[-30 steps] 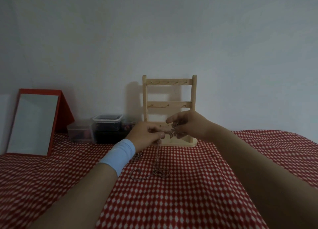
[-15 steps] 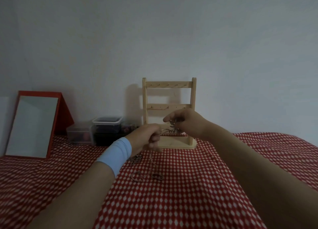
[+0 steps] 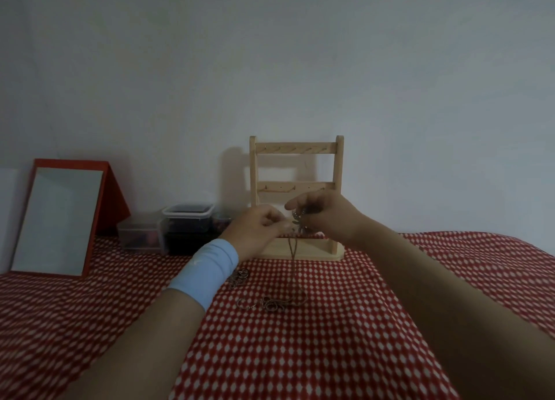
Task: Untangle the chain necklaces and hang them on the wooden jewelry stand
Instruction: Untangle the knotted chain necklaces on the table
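left hand (image 3: 258,231) and right hand (image 3: 326,216) each pinch the chain (image 3: 298,221) knot, links too blurred to read | chain hangs down, heaps at middle of table (image 3: 330,354) | hands hide lower rail of stand (image 3: 295,149), far edge | near edge cut off; open room rightward

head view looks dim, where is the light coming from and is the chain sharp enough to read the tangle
Head view: dim, even light; the wooden stand casts a soft shadow leftward on the wall, so the light likely comes from the right. Head view: the chain pinched between left hand and right hand is smeared, links unreadable.
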`<state>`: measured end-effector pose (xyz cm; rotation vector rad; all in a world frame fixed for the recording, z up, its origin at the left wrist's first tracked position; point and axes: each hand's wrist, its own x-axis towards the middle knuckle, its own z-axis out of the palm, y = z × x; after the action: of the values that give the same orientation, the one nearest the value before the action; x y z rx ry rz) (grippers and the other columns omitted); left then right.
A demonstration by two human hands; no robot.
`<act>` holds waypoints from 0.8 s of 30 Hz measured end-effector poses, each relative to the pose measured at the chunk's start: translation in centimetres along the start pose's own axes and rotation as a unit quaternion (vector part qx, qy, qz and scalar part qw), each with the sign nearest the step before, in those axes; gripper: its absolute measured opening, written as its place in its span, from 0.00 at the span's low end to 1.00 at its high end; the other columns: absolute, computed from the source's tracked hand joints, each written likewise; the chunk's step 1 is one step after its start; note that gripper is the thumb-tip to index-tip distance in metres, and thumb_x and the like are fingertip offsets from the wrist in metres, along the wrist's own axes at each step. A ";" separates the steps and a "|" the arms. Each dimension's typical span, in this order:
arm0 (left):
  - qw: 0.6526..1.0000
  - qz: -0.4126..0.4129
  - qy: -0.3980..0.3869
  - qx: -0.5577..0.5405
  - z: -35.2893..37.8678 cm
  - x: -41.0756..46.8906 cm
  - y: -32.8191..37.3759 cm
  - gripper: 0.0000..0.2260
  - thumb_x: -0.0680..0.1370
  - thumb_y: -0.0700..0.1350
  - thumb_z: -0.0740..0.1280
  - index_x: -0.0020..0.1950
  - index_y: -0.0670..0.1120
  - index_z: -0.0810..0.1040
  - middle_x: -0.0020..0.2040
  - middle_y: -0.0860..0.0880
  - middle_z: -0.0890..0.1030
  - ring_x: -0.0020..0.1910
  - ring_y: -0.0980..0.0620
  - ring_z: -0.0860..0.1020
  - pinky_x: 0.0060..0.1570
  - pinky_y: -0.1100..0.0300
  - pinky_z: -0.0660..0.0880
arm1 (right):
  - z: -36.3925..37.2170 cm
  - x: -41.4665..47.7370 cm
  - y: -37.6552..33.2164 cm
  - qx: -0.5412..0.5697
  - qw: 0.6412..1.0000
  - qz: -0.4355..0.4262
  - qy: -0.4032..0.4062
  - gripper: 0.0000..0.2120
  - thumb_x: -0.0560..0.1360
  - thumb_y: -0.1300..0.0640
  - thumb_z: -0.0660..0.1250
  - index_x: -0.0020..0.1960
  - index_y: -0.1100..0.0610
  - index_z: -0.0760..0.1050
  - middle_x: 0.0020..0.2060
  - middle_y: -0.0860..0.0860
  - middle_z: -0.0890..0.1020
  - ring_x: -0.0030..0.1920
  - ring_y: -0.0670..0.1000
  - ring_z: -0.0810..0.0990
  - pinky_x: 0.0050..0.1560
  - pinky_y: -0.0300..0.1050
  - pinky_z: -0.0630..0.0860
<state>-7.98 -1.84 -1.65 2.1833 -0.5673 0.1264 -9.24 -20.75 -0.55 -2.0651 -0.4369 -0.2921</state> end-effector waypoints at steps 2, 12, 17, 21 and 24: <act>0.992 -0.028 -0.065 -0.102 1.0 0.3 0.1 0.10 0.78 0.49 0.68 0.55 0.46 0.81 0.49 0.49 0.86 0.49 0.52 0.84 0.55 0.56 0.78 | 0.1 0.0 -0.2 0.040 0.999 -0.014 0.006 0.17 0.76 0.74 0.66 0.53 0.54 0.82 0.46 0.56 0.82 0.42 0.47 0.83 0.44 0.39 0.81; 0.973 -0.062 -0.170 -0.143 0.9 0.2 -0.7 0.09 0.81 0.39 0.62 0.55 0.39 0.82 0.44 0.42 0.85 0.34 0.49 0.80 0.38 0.60 0.80 | -0.6 -0.1 -0.6 -0.144 0.989 0.012 -0.025 0.16 0.77 0.67 0.63 0.47 0.48 0.83 0.44 0.53 0.84 0.36 0.46 0.78 0.36 0.34 0.76; 0.991 -0.046 -0.119 0.024 0.8 0.8 -0.5 0.09 0.78 0.39 0.61 0.42 0.43 0.80 0.32 0.51 0.80 0.30 0.51 0.76 0.37 0.62 0.75 | 0.3 0.2 0.7 -0.208 0.973 0.054 -0.079 0.08 0.74 0.47 0.75 0.45 0.51 0.86 0.36 0.43 0.83 0.37 0.40 0.79 0.37 0.34 0.72; 0.978 -0.051 -0.170 0.112 0.5 1.1 -0.6 0.08 0.77 0.41 0.62 0.38 0.45 0.77 0.30 0.52 0.76 0.29 0.55 0.73 0.35 0.62 0.73 | 0.4 0.3 2.1 -0.230 0.967 0.070 -0.079 0.08 0.76 0.48 0.74 0.43 0.52 0.85 0.37 0.45 0.84 0.40 0.44 0.81 0.42 0.38 0.75; 0.972 -0.069 -0.174 0.145 -0.6 1.5 -2.0 0.09 0.77 0.42 0.63 0.36 0.46 0.74 0.29 0.52 0.73 0.30 0.54 0.70 0.34 0.62 0.68 | -0.1 0.1 3.7 -0.306 0.943 0.108 -0.073 0.07 0.77 0.48 0.73 0.44 0.51 0.83 0.43 0.45 0.83 0.46 0.46 0.80 0.48 0.40 0.74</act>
<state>-5.76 -0.84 -2.26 2.5433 -0.6190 -0.2702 -7.63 -22.55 -3.31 -2.7323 -0.2122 -0.1501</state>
